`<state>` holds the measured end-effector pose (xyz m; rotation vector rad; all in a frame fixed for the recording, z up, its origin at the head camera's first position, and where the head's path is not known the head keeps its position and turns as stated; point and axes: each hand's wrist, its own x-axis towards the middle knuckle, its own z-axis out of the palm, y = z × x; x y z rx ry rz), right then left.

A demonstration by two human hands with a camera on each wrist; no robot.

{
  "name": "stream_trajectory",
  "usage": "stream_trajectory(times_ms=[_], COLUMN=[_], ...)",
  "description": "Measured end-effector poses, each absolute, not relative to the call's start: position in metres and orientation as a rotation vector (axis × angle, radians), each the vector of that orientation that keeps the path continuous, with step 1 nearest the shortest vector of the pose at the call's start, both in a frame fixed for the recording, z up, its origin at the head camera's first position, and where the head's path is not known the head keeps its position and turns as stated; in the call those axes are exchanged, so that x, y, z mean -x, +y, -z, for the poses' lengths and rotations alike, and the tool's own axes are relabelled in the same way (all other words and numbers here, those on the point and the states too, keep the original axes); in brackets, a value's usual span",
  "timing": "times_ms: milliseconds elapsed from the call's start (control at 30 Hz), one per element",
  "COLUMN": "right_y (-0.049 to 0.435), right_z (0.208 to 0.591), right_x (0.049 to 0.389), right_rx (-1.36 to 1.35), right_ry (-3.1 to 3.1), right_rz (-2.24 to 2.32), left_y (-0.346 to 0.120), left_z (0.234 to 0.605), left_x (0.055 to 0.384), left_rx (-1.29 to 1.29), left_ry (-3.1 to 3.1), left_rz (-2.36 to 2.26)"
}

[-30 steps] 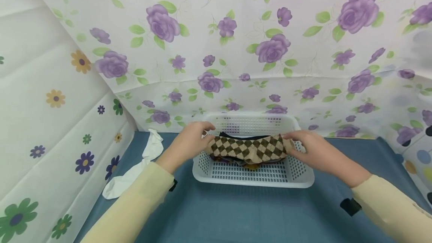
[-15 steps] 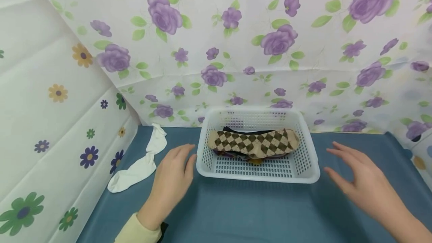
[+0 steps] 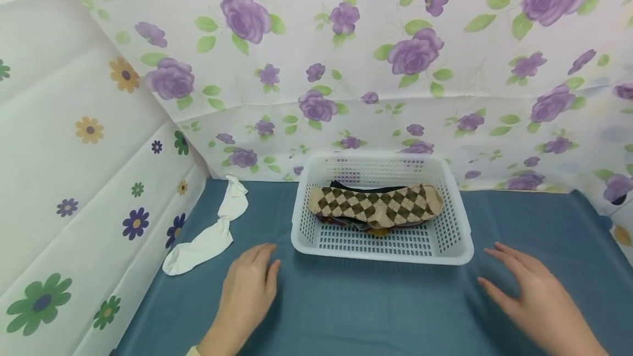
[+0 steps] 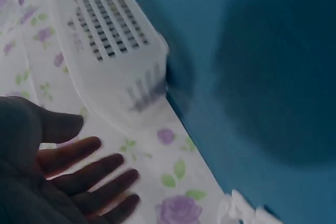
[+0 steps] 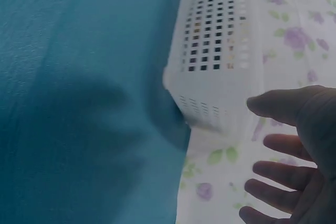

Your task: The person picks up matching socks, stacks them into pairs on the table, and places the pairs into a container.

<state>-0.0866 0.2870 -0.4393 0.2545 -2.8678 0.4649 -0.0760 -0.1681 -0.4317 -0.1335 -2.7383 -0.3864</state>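
A white perforated plastic basket (image 3: 383, 257) stands near the back of the table. Across it lies a beige-and-brown argyle sock (image 3: 376, 206), on top of other dark and coloured fabric pieces. My left hand (image 3: 245, 290) is in front of the basket's left end, fingers relaxed, holding nothing. To the right of the basket my right hand (image 3: 536, 293) is likewise loose, thumb apart from the fingers. Both wrist views show spread fingers with the basket (image 4: 118, 40) beyond them. A white sock (image 3: 207, 243) lies stretched out to the left, beyond my left hand.
A blue cloth (image 3: 371, 312) covers the table. Behind it hangs a white curtain with purple roses (image 3: 316, 106), close behind the basket. Another flowered sheet (image 3: 89, 207) closes off the left side.
Both hands have let go of the argyle sock's ends, leaving it in the basket. They have drawn apart and back toward the body, to either side of the basket.
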Motion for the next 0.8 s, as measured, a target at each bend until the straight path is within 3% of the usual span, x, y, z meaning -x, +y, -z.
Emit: stream_trajectory(times_ms=[133, 433, 633, 800], right_y=[0.284, 0.264, 0.255, 0.254], right_z=[0.449, 0.453, 0.456, 0.458], right_x=[0.083, 0.078, 0.077, 0.078], right_rx=[-0.346, -0.413, -0.416, -0.420], right_ry=[-2.828, -2.935, -2.990, -3.004], right_rz=[-0.368, -0.426, -0.437, -0.427], left_y=[-0.191, -0.259, -0.275, -0.276], left_z=[0.433, 0.455, 0.468, 0.472], left_x=[0.094, 0.131, 0.134, 0.128], left_rx=[0.035, -0.449, -0.634, -0.606], left_ry=[-2.806, -3.097, -3.226, -3.296], left_rz=[0.325, 0.360, 0.489, 0.473])
